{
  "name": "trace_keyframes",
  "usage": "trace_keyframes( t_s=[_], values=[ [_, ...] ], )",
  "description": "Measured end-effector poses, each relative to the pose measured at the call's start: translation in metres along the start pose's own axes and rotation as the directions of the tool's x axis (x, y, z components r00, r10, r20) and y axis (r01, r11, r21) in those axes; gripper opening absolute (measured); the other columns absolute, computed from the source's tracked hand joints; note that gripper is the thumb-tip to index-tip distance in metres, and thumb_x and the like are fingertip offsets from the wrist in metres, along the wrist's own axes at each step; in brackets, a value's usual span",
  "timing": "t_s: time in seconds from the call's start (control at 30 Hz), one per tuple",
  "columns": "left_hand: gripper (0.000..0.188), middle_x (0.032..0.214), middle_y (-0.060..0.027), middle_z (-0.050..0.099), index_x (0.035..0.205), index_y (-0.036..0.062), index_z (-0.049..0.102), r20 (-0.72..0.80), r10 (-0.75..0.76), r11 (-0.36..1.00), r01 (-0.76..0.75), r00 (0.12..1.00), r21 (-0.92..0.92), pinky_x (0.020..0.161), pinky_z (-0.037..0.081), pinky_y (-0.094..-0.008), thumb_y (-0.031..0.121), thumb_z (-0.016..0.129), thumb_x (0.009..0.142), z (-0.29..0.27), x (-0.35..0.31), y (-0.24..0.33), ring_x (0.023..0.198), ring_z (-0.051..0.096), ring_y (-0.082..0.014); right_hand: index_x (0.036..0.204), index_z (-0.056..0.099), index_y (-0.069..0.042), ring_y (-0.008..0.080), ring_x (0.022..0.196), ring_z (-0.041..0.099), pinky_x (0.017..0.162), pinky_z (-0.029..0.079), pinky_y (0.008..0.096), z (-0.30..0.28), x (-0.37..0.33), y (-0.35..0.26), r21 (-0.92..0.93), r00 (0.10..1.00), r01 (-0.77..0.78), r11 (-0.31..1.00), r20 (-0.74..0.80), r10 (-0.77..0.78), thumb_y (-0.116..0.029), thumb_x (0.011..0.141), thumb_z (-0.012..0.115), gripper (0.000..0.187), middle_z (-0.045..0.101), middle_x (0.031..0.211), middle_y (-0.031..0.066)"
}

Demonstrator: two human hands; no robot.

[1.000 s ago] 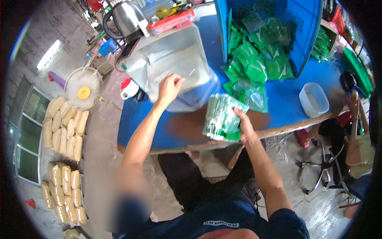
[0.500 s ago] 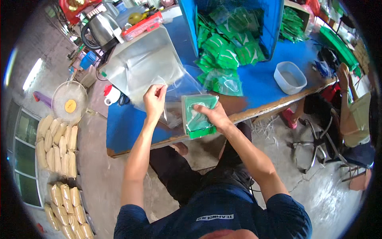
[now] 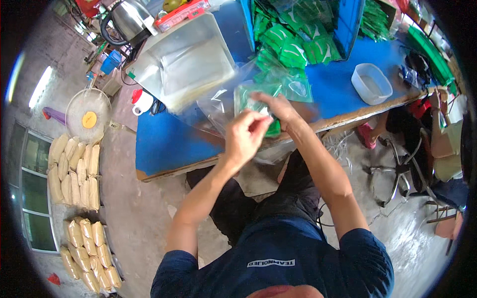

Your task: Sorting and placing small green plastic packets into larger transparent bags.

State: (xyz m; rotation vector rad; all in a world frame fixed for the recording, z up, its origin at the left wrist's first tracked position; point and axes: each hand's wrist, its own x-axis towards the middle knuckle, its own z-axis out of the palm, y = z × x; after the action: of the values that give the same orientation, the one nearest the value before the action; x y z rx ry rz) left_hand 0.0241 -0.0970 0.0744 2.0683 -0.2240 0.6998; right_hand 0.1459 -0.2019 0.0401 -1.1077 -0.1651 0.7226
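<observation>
Right grip holds one green packet stack

Before you on the blue-topped table, the pale-grey rectangular tray stands left of the blue plastic crate, flat green plastic packets lie inside the crate, and the translucent rectangular plastic tub sits rightward.

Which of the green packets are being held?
The packets in the right hand, near the left hand; other green packets lie farther back, in or near the blue bin.
</observation>
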Motion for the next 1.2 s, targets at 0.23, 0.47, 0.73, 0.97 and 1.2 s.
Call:
trace_keyframes(
  t_s=[0.23, 0.47, 0.73, 0.97, 1.2],
  values=[
    [0.025, 0.093, -0.0084, 0.066, 0.112, -0.0003, 0.060, -0.356, -0.212, 0.966, 0.251, 0.910, 0.067, 0.072, 0.049, -0.0240, 0.021, 0.054, 0.100, -0.044, -0.053, -0.044, 0.081, 0.062, -0.0124, 0.114, 0.063, 0.000, 0.0204, 0.085, 0.067, 0.076, 0.055, 0.0354, 0.000, -0.030, -0.022, -0.052, 0.984, 0.111, 0.992, -0.131, -0.117, -0.031, 0.081, 0.075, 0.047, 0.068, 0.100, 0.0096],
    [0.061, 0.150, -0.0148, 0.041, 0.141, 0.0090, 0.048, -0.031, -0.382, 0.473, 0.225, 0.924, 0.852, 0.113, 0.019, -0.0649, 0.052, 0.045, 0.097, -0.136, -0.035, -0.175, 0.142, 0.029, -0.0388, 0.122, 0.058, 0.001, 0.0218, 0.091, 0.066, 0.082, 0.054, 0.0352, -0.012, -0.054, -0.035, -0.137, 0.972, 0.177, 0.975, -0.134, -0.195, -0.029, 0.081, 0.075, 0.053, 0.068, 0.104, 0.0117],
    [0.073, 0.151, -0.0214, 0.036, 0.149, 0.0087, 0.034, -0.039, -0.379, 0.471, 0.229, 0.925, 0.852, 0.113, 0.020, -0.0610, 0.056, 0.048, 0.095, -0.122, 0.014, -0.209, 0.141, 0.028, -0.0437, 0.118, 0.062, -0.001, 0.0191, 0.098, 0.063, 0.088, 0.049, 0.0342, -0.011, -0.080, -0.044, -0.197, 0.980, 0.179, 0.964, -0.055, -0.193, -0.028, 0.080, 0.078, 0.049, 0.068, 0.108, 0.0091],
    [0.079, 0.161, -0.0162, 0.019, 0.153, 0.0130, 0.026, -0.163, -0.581, 0.363, 0.433, 0.797, 0.825, 0.117, 0.012, -0.0609, 0.061, 0.045, 0.093, -0.134, 0.082, -0.259, 0.148, 0.015, -0.0388, 0.113, 0.066, -0.003, 0.0171, 0.095, 0.064, 0.084, 0.051, 0.0334, -0.029, -0.103, -0.033, -0.299, 0.951, 0.293, 0.908, -0.011, -0.310, -0.029, 0.081, 0.076, 0.043, 0.070, 0.105, 0.0077],
    [0.048, 0.131, -0.0208, 0.055, 0.134, -0.0001, 0.048, -0.340, 0.230, 0.883, -0.049, 0.912, 0.467, 0.106, 0.040, -0.0400, 0.022, 0.062, 0.093, -0.078, 0.148, -0.141, 0.122, 0.051, -0.0389, 0.120, 0.064, -0.003, 0.0167, 0.095, 0.063, 0.085, 0.051, 0.0339, -0.026, -0.090, -0.055, -0.456, 0.961, 0.253, 0.853, 0.019, -0.275, -0.027, 0.082, 0.074, 0.046, 0.069, 0.107, 0.0076]
  ],
)
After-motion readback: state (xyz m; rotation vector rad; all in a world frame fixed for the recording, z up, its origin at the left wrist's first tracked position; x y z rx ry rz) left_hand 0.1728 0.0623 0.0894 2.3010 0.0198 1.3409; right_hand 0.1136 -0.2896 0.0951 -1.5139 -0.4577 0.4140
